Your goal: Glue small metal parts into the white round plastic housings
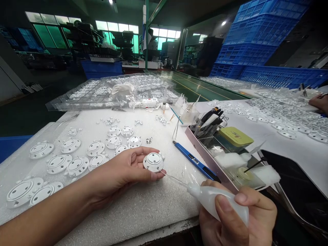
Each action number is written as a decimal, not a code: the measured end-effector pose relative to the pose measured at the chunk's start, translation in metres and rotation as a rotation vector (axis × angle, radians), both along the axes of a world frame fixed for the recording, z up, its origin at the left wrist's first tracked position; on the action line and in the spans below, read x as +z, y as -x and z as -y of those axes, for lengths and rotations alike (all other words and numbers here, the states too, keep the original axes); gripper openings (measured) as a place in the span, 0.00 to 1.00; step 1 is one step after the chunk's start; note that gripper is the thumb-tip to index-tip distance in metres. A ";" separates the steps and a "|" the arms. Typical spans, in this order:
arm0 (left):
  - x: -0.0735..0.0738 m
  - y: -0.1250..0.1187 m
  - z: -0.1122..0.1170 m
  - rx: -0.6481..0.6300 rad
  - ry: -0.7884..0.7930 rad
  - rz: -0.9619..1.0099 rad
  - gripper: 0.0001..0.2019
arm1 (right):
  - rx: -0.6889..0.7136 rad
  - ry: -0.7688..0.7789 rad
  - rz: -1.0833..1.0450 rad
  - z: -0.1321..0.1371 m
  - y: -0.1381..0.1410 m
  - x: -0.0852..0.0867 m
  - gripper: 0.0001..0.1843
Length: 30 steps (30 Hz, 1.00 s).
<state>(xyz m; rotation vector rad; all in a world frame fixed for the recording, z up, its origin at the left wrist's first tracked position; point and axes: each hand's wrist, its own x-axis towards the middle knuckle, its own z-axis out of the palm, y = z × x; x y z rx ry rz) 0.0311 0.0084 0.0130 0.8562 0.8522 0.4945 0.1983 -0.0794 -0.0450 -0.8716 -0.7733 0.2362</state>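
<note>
Between the thumb and fingers of my left hand [135, 167] is a round white plastic part [154, 161] with dark holes and small knobs on its rim. My right hand [238, 215] grips a translucent squeeze bottle [217, 201] with a long thin nozzle. The nozzle tip reaches the lower edge of the part; whether it touches cannot be made out. To the left, several similar white discs [59, 164] lie on the white foam sheet [123, 212]. Tiny silvery pieces [149, 140] and small white pieces [110, 120] lie beyond my left hand.
A blue utility knife [194, 160] lies beside a pink-edged organizer box [189, 135] with pens and a yellow tin [235, 136]. Clear trays [87, 90] of white parts stand behind. At the right are a dark phone-like device [294, 177], stacked blue crates [253, 34] and another person's hand [319, 102].
</note>
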 end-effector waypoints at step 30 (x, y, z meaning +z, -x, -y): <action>0.010 -0.005 0.004 0.094 0.017 0.064 0.25 | 0.290 0.507 0.312 -0.021 -0.009 -0.016 0.23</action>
